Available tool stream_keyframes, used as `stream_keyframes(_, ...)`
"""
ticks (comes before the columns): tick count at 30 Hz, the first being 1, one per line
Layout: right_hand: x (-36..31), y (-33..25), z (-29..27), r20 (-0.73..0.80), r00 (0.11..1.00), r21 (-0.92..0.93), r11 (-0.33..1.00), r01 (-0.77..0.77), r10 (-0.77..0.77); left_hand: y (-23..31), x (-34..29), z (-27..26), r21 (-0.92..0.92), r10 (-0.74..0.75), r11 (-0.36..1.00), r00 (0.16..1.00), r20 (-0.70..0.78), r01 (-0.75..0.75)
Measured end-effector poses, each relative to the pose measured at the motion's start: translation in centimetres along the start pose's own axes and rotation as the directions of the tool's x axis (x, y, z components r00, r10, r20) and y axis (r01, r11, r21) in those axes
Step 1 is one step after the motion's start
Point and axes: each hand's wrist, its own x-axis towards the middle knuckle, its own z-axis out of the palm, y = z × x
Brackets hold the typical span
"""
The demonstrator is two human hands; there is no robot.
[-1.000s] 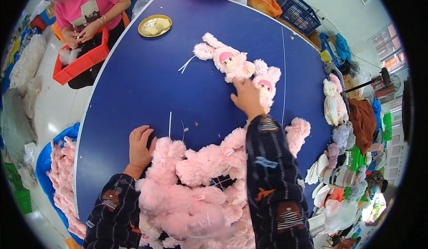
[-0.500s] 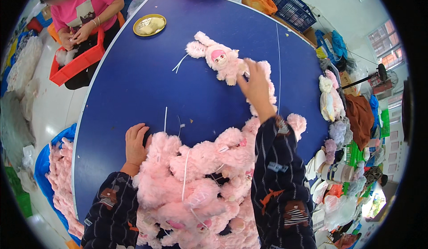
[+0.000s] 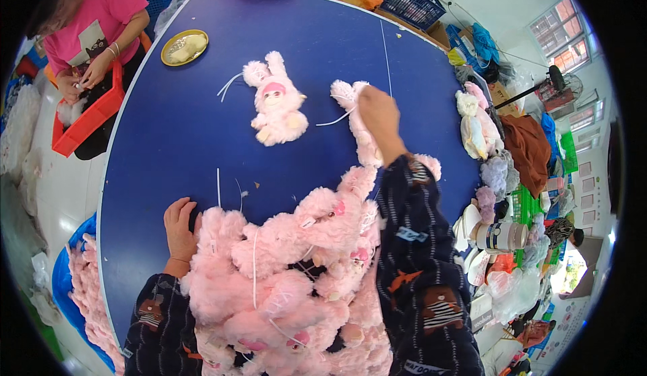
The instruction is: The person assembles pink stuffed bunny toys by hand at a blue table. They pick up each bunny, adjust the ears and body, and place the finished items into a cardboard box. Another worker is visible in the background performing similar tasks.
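Observation:
My right hand (image 3: 379, 114) is closed over the upper body of a fluffy pink plush toy (image 3: 364, 143), whose ears and white cord stick out on the left. Its face is not visible. Left of it, a second pink plush toy (image 3: 275, 110) lies face up with a darker pink forehead patch and a loose white cord. My left hand (image 3: 180, 233) rests on the table at the left edge of a large heap of pink plush toys (image 3: 269, 295), fingers apart and holding nothing. Several white cords lie among the heap.
The blue table (image 3: 202, 116) carries a yellow dish (image 3: 165, 56) with pale stuff. At the far left a person in pink works over a red basket (image 3: 67, 140). A blue bag of pink pieces (image 3: 87, 275) stands left; more plush toys (image 3: 482, 130) lie along the right edge.
The face-up toy has moved left and turned more upright, away from my right hand. My right hand has shifted onto the other toy, whose ears and cord now show. The view has shifted slightly.

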Motion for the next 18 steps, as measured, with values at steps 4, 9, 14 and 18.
stream_keyframes(4, -1.2, 10.7, 1.8, 0.141, 0.979, 0.297, 0.937, -0.184, 0.148, -0.3, 2.7, 0.8, -0.181, 0.088, 0.979, 0.995, -0.046, -0.095)
stream_keyframes(9, -6.4, 7.2, 4.4, 0.162, 0.964, 0.132, 0.963, -0.234, 0.212, 5.5, 14.7, 4.9, -0.472, -0.064, 0.880, 0.998, -0.003, 0.054)
stream_keyframes(14, -7.0, 3.0, 2.0, 0.405, 0.873, 0.086, 0.939, -0.333, 0.272, 11.5, 17.0, 14.5, -0.612, -0.001, 0.745, 0.918, 0.396, 0.265)
stream_keyframes(18, -10.9, 6.0, 3.6, 0.483, 0.845, 0.792, 0.296, -0.533, 0.229, 18.2, 12.4, 13.3, -0.765, 0.062, 0.445, 0.836, 0.545, 0.465)
